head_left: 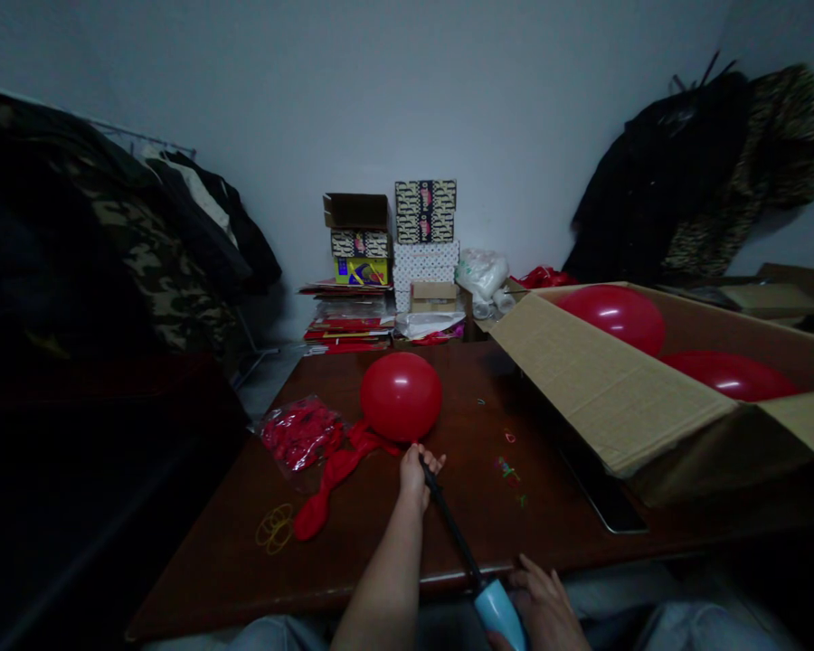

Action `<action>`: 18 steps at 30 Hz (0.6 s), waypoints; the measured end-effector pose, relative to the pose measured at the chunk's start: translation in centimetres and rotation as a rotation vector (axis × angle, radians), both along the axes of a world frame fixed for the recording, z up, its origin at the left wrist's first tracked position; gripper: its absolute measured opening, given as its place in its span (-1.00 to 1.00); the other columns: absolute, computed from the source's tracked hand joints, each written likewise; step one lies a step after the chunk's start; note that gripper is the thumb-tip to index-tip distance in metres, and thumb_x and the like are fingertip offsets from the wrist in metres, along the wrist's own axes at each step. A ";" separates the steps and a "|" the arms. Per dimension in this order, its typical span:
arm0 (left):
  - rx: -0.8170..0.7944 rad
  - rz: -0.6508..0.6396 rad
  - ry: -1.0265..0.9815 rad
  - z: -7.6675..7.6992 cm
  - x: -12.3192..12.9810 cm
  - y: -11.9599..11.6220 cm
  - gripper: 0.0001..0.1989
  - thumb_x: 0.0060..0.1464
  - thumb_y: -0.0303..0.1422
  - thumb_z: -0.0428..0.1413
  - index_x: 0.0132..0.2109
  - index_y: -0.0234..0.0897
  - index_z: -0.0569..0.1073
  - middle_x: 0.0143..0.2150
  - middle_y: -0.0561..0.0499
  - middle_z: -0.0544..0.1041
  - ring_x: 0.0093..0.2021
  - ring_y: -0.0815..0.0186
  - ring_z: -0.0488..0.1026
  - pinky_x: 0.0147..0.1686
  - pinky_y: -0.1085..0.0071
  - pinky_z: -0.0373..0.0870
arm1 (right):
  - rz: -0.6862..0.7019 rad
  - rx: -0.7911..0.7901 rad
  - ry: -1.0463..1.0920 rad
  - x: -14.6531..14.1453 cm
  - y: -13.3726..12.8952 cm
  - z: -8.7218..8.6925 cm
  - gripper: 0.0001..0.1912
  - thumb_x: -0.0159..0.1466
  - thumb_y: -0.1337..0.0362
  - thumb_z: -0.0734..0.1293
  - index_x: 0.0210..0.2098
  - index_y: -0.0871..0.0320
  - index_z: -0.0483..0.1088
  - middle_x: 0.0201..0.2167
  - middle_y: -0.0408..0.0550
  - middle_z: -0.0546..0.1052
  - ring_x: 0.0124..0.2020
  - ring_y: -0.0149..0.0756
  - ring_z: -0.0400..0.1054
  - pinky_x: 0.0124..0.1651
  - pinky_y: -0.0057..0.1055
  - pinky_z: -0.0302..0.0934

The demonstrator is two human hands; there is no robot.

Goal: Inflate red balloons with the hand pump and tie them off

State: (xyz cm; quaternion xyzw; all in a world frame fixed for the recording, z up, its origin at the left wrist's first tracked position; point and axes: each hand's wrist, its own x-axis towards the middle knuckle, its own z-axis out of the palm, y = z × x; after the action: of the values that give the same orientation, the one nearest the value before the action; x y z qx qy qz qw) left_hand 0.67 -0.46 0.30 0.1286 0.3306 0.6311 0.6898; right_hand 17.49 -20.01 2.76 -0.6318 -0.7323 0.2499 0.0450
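Observation:
A round, inflated red balloon (pixel 401 396) stands above the table with its neck pointing towards me. My left hand (pixel 417 475) pinches that neck around the end of a black tube (pixel 453 524). The tube runs down to a light blue hand pump (pixel 499 617) at the table's near edge. My right hand (pixel 546 604) is at the pump body, thumb on the near side and fingers loosely along its right; the lower part is cut off. Left of the balloon lie limp red balloons (pixel 326 484) and a clear bag of red balloons (pixel 303 434).
Yellow rubber bands (pixel 275 528) lie at the left and small coloured bands (pixel 507 470) at the right of the table (pixel 223 561). An open cardboard box (pixel 624 398) with inflated red balloons stands right, beside a dark flat device (pixel 607 497). Stacked boxes (pixel 426 262) stand behind.

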 end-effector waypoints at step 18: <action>0.017 -0.043 0.007 -0.4 -0.2 0.4 -0.77 0.03 -0.25 0.03 -0.47 -0.25 0.18 -0.68 0.20 0.20 -0.67 0.47 0.18 -0.25 0.19 0.38 | -0.113 0.199 0.049 -4.8 7.1 2.6 -0.53 0.14 -0.03 0.16 -0.25 0.20 0.46 0.04 0.07 0.34 0.20 -0.02 -0.02 0.24 -0.11 -0.31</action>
State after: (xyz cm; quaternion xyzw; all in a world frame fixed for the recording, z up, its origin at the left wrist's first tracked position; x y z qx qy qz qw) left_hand 0.44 -0.10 -0.14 0.1436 0.3248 0.6184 0.7011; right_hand 12.68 -12.90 5.36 -0.6581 -0.7156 0.1882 0.1394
